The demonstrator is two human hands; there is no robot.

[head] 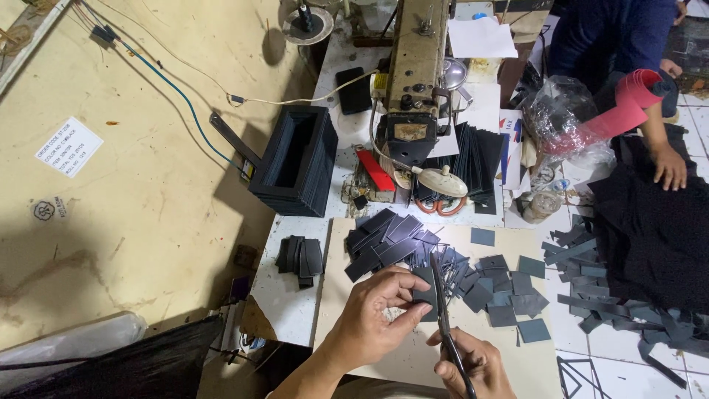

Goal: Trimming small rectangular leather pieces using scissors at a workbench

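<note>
My left hand (375, 314) pinches a small dark grey rectangular piece (425, 290) between thumb and fingers, above a pale board (402, 362). My right hand (473, 363) grips a pair of scissors (445, 325); the blades point up and meet the right edge of the held piece. Just beyond the hands lies a heap of longer dark strips (388, 244). To the right, several small cut grey squares (509, 292) are scattered on the board.
A sewing machine (413, 96) stands at the back of the white table (292, 307), a black stack of pieces (295, 159) to its left. Another person's hand (669, 166) rests on black fabric (657, 229) at right, near a red roll (628, 107). Dark offcuts (628, 314) litter the floor.
</note>
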